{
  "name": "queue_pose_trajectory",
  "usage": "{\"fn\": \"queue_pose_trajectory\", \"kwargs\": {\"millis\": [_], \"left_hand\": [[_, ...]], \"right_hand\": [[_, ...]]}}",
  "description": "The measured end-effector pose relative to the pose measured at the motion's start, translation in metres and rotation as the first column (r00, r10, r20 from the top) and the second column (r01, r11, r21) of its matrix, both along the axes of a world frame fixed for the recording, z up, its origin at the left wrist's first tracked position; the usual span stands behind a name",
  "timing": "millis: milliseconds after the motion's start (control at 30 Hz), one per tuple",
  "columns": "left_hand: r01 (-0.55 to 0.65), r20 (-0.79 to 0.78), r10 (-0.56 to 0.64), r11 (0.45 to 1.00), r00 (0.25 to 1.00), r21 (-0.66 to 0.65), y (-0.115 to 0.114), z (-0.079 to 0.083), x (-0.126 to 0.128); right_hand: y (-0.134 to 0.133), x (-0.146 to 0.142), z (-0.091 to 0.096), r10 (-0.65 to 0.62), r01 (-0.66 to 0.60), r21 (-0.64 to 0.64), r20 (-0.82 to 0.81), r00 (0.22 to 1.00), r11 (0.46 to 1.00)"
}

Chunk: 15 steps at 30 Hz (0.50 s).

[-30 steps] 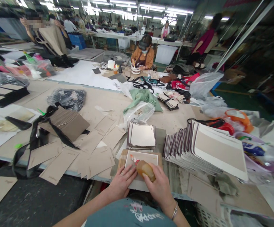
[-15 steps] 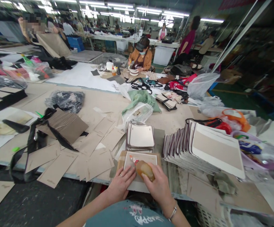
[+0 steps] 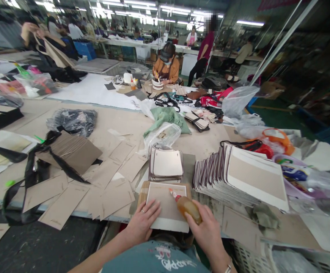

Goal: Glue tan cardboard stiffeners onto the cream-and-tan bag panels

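My right hand (image 3: pixel 206 227) is wrapped round a squeeze bottle of amber glue (image 3: pixel 189 209). Its red and white nozzle points up and left, over the upper right part of a beige panel with a pale border (image 3: pixel 167 206). Flat on the panel's left side lies my left hand (image 3: pixel 145 218), fingers stretched out, a ring on one finger. Under the panel is a brown board (image 3: pixel 143 193), its edges showing at the sides. Just behind it stands a small stack of pale panels with dark edges (image 3: pixel 167 163).
To the right leans a long row of bordered panels (image 3: pixel 239 174). Loose beige pieces (image 3: pixel 110 197) and a bundle of brown card (image 3: pixel 71 149) with black straps lie left. Plastic bags (image 3: pixel 165 132) sit behind the small stack. Across the table a co-worker (image 3: pixel 167 66) works.
My right hand has moved the glue bottle to the right across the panel. My left hand stays on the panel's left side. The view has shifted slightly, and a standing person behind has moved left.
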<state>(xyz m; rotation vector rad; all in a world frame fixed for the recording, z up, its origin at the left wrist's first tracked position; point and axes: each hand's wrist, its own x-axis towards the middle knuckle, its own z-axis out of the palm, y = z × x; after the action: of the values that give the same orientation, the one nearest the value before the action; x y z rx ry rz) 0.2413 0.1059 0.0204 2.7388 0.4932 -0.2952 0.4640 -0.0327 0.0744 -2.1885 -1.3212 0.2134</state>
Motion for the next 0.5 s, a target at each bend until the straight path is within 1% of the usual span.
{"fn": "queue_pose_trajectory", "kwargs": {"millis": [100,233,367,500], "left_hand": [[0.004,-0.002,-0.004,1.000,1.000,-0.004,0.000,0.002,0.000],[0.010,-0.016,-0.010,1.000,1.000,0.001,0.001,0.002,0.001],[0.011,-0.012,-0.011,1.000,1.000,0.008,0.000,0.000,0.000],[0.005,-0.013,-0.004,1.000,1.000,0.016,-0.001,-0.001,0.000]], "right_hand": [[-0.015,0.013,-0.001,-0.067,0.067,0.001,0.061,0.996,0.998],[-0.020,0.016,0.001,-0.076,0.075,0.016,0.070,0.995,0.997],[-0.008,0.003,0.001,-0.037,0.037,0.029,0.011,0.999,0.999],[0.016,-0.014,-0.001,0.047,-0.041,0.047,-0.140,0.989,0.998]]}}
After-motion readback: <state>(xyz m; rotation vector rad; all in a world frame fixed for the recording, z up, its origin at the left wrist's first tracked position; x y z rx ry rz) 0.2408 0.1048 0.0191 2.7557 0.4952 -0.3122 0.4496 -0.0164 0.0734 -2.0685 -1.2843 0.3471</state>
